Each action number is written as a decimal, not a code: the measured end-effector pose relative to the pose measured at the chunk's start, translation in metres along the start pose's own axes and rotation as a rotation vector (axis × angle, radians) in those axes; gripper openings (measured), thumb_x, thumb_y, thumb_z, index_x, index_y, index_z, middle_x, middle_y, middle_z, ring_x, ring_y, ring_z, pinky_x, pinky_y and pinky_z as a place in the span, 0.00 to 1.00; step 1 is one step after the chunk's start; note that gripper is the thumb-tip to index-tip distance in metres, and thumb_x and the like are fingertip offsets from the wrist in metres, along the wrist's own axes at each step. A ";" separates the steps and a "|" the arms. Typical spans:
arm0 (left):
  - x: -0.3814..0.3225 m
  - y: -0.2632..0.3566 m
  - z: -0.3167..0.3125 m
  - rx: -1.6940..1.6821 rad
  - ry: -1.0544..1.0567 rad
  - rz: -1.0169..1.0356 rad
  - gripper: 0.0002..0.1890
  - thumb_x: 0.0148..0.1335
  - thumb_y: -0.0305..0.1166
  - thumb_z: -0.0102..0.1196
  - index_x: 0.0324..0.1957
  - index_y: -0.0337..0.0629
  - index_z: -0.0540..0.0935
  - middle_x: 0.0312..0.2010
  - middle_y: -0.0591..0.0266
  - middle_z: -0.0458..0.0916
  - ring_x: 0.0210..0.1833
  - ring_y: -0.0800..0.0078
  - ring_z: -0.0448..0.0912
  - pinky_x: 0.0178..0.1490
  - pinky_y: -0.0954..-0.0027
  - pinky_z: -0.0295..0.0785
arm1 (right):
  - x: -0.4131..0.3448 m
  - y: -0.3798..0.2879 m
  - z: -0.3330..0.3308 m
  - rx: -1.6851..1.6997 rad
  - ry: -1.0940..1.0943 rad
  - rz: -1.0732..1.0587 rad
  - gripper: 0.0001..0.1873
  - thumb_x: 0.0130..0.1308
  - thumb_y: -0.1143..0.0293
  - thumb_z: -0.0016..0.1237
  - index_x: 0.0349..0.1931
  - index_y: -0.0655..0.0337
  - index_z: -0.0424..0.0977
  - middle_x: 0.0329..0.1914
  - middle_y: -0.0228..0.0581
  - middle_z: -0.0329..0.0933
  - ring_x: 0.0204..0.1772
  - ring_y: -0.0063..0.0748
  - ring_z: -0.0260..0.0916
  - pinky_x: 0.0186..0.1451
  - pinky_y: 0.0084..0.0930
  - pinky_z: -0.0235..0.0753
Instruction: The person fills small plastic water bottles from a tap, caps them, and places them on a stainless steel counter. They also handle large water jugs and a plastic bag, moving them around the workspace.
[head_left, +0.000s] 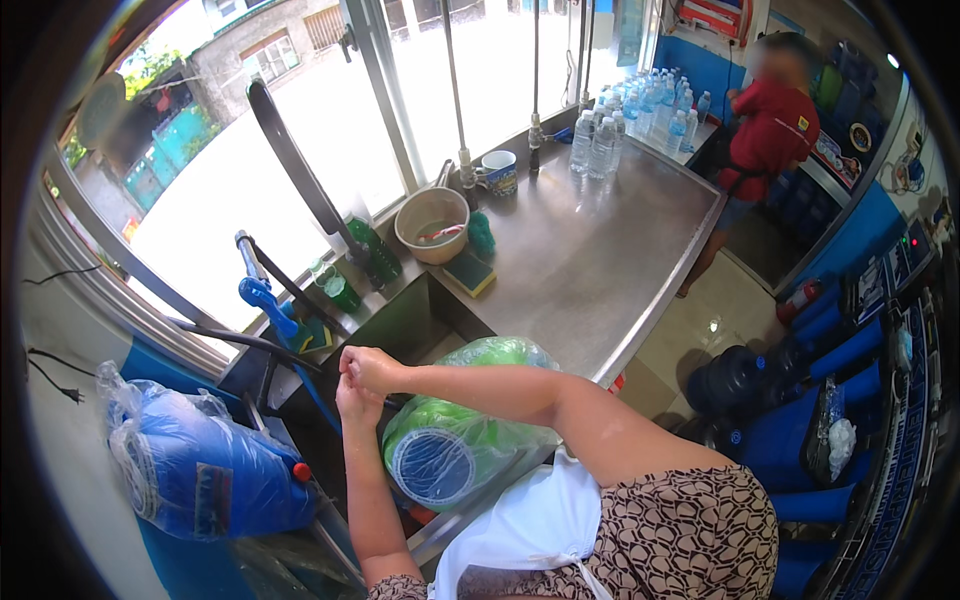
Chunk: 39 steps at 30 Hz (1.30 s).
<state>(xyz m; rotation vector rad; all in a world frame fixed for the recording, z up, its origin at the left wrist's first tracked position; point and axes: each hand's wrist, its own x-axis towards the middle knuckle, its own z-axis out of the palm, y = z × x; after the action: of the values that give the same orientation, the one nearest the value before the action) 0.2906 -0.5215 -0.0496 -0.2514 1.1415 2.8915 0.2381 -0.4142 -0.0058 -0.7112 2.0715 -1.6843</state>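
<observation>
Over the steel sink (450, 307), my left hand (358, 401) and my right hand (373, 369) touch each other. The fingers overlap, and whether anything small lies between them cannot be seen. Just right of them, a green container (450, 412) with a blue round end, wrapped in clear plastic, rests across the sink in front of my apron. Behind the hands are a blue-handled faucet (270, 304) and a sponge (319, 334). A green-and-yellow scouring sponge (470, 273) lies at the sink's far edge beside a beige plastic basin (431, 225).
Plastic bottles (600, 142) and a mug (499, 172) stand on the steel counter (592, 255). A plastic-wrapped blue container (217, 457) sits at left. Green bottles (375, 247) line the window. Another person (776, 127) stands at upper right; large blue jugs (724, 379) are at right.
</observation>
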 end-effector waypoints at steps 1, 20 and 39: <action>-0.001 0.000 0.003 -0.027 0.005 -0.010 0.18 0.73 0.40 0.28 0.55 0.46 0.68 0.50 0.60 0.75 0.51 0.64 0.78 0.53 0.61 0.76 | 0.000 0.001 0.001 0.022 -0.002 0.000 0.13 0.61 0.76 0.35 0.41 0.64 0.74 0.35 0.50 0.78 0.40 0.43 0.78 0.43 0.35 0.75; -0.015 -0.006 0.031 0.168 -0.155 -0.014 0.18 0.63 0.34 0.45 0.55 0.49 0.65 0.32 0.75 0.67 0.32 0.83 0.66 0.39 0.75 0.64 | 0.008 0.011 -0.023 0.153 0.058 0.008 0.15 0.64 0.78 0.27 0.43 0.69 0.70 0.27 0.45 0.76 0.30 0.32 0.75 0.32 0.29 0.75; -0.019 -0.010 0.019 0.849 -0.161 -0.049 0.29 0.51 0.25 0.61 0.58 0.36 0.70 0.46 0.64 0.76 0.50 0.74 0.74 0.54 0.72 0.68 | -0.015 -0.015 -0.013 0.097 0.072 -0.137 0.13 0.63 0.79 0.31 0.41 0.65 0.72 0.20 0.35 0.69 0.22 0.23 0.65 0.26 0.27 0.67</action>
<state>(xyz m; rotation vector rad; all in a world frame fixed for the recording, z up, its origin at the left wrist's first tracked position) 0.3071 -0.5008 -0.0402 -0.0146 2.1079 2.0681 0.2454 -0.3973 0.0113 -0.7885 2.0131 -1.8973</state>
